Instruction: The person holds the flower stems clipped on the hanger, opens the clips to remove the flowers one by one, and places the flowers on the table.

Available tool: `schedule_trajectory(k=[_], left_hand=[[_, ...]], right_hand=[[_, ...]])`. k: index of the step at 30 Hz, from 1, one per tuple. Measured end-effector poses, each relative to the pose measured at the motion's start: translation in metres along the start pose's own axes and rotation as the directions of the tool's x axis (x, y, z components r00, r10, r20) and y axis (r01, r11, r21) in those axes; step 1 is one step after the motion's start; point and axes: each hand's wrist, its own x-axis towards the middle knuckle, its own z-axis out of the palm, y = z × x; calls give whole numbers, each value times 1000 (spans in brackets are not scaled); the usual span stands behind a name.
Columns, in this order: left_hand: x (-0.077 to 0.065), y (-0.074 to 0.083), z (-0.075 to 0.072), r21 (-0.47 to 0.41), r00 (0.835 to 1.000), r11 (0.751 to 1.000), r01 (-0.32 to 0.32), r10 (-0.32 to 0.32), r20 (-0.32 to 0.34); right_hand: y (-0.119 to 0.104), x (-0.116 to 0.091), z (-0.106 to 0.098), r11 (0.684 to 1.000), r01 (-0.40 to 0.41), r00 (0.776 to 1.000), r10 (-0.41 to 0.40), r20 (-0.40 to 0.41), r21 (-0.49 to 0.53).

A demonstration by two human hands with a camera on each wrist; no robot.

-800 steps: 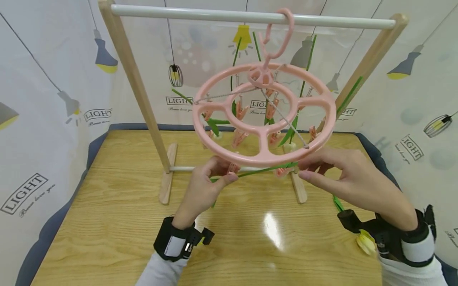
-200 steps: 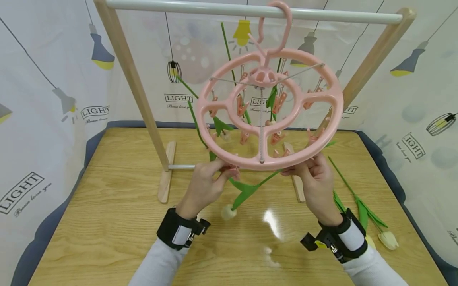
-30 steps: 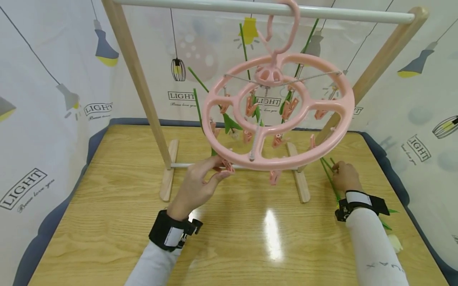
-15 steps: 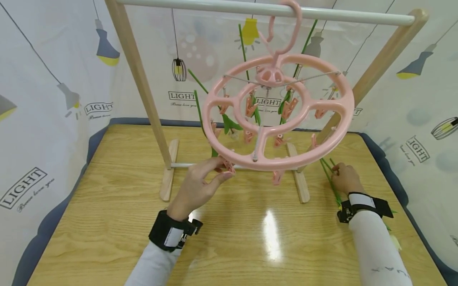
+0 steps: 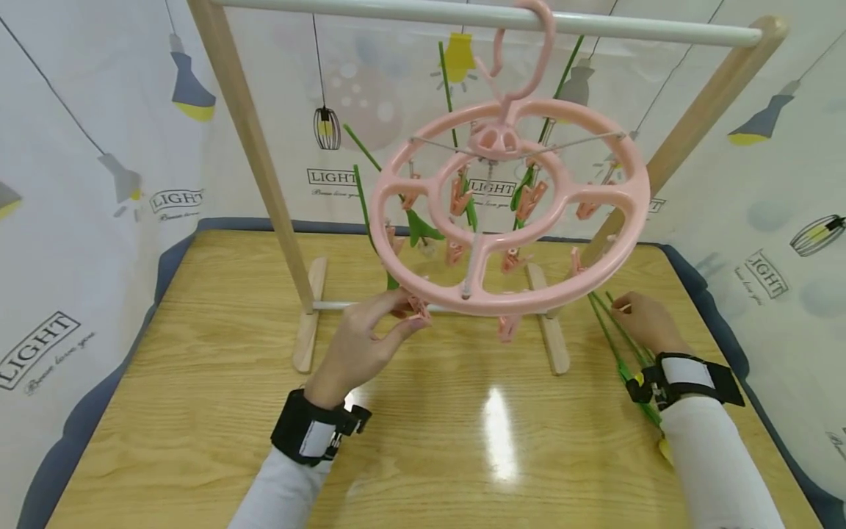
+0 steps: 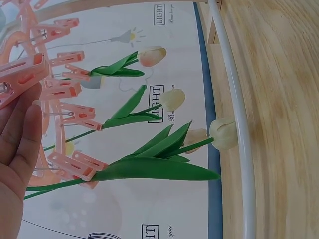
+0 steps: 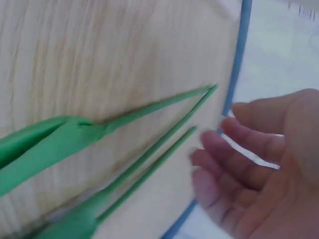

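Note:
A pink round clip hanger (image 5: 505,303) hangs from the rack's white bar. At its front left, my left hand (image 5: 360,339) pinches a pink clothespin (image 5: 419,308), seen large in the left wrist view as a clothespin (image 6: 22,74) by the fingertips. Behind it, artificial tulips (image 6: 172,99) hang blossom-down from other clips, with green leaves (image 6: 154,169). My right hand (image 5: 649,323) is over the right of the table, beside the stem ends of several tulips (image 5: 620,353) lying there. In the right wrist view its fingers (image 7: 207,186) are loosely bent, apart from the stems (image 7: 162,137).
The rack has wooden posts (image 5: 254,150), wooden feet (image 5: 308,334) and a low white crossbar (image 6: 244,164). A yellow blossom (image 5: 664,450) shows by the right sleeve. Lamp-patterned sheeting (image 5: 99,279) surrounds the wooden table (image 5: 423,441).
Earlier both hands were at the hanger with a white tulip in front; that tulip no longer shows there. My right hand went to the table stems and has just drawn slightly right. The left still pinches the clothespin.

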Motion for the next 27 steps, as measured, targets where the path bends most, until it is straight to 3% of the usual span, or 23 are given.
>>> schedule_trajectory(k=[4, 9, 14, 17, 19, 21, 27], left_hand=[[1, 0, 1, -2, 1000, 1000, -1, 1, -3], [0, 0, 2, -11, 1000, 1000, 16, -16, 5], [1, 2, 3, -20, 1000, 1000, 21, -21, 12], [2, 4, 5, -27, 1000, 1000, 15, -14, 13], [2, 5, 6, -35, 1000, 999, 9, -9, 16], [4, 5, 9, -47, 1000, 999, 1, 0, 18], [7, 8, 17, -55, 1000, 998, -3, 5, 26]], right_hand=[[-19, -4, -7, 997, 39, 991, -29, 132, -70], [-49, -10, -11, 993, 102, 953, -83, 293, -52], [-84, -18, -8, 969, 245, 918, -232, 321, -1], [-103, -20, -1, 912, 400, 880, -411, 238, 95], [-117, -20, 6, 840, 507, 832, -535, 145, 191], [-131, -20, 15, 757, 617, 769, -638, 39, 214], [-180, -30, 41, 641, 691, 703, -703, -106, 334]])
